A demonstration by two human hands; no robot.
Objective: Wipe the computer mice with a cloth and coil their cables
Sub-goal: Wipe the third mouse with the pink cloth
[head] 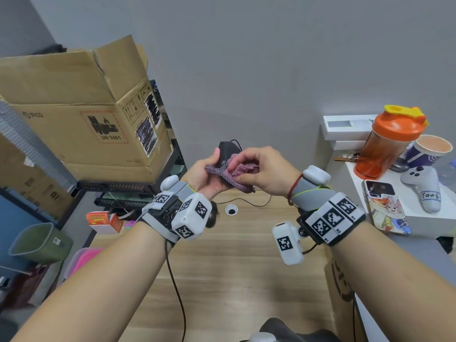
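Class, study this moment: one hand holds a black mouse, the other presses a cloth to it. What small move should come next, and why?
Probably drag the pink cloth upward over the black mouse. The right hand pinches the cloth against the lower part only; the left hand steadies the mouse, whose top shows uncovered.

A black computer mouse is raised above the wooden table, nose tilted up, half wrapped in a crumpled pink-purple cloth bunched against its near side. Its thin black cable trails down onto the table beside a round grommet hole.
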